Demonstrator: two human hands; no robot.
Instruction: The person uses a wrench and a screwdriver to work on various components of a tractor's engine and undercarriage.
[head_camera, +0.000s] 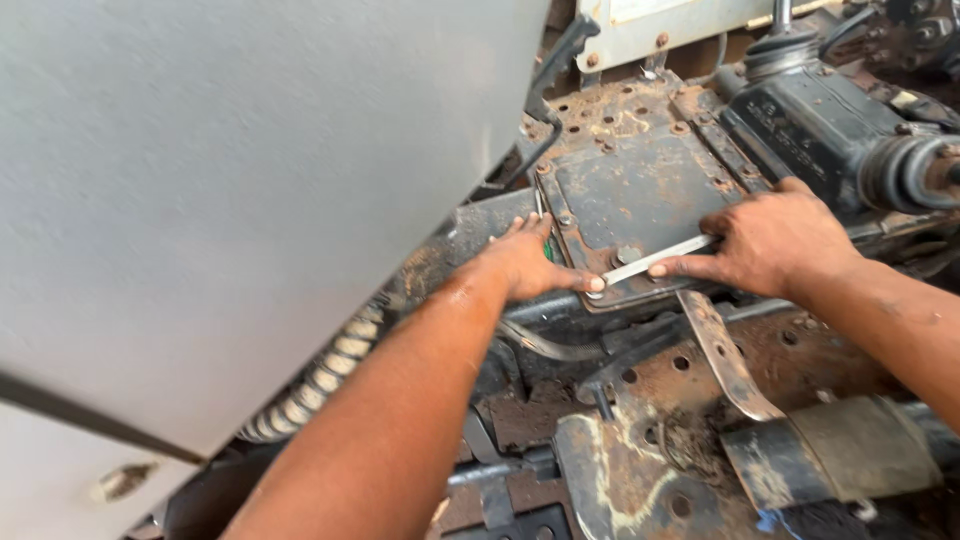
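Observation:
A rusty square metal plate (640, 190) is bolted onto the machine's frame. A silver wrench (655, 260) lies across its near edge, its head seated on a bolt (596, 293) at the plate's near-left corner. My right hand (775, 240) grips the wrench's handle, fingers wrapped over it. My left hand (527, 260) rests on the plate's left edge, its thumb pressing by the wrench head. Something green shows under the left fingers, mostly hidden.
A large grey panel (240, 200) fills the left half of the view. A black gear-lever housing (820, 120) stands at the upper right. Below are a rusty bracket (725, 355), a perforated rusty plate (640, 460), a cylinder (840, 445) and a ribbed hose (320, 375).

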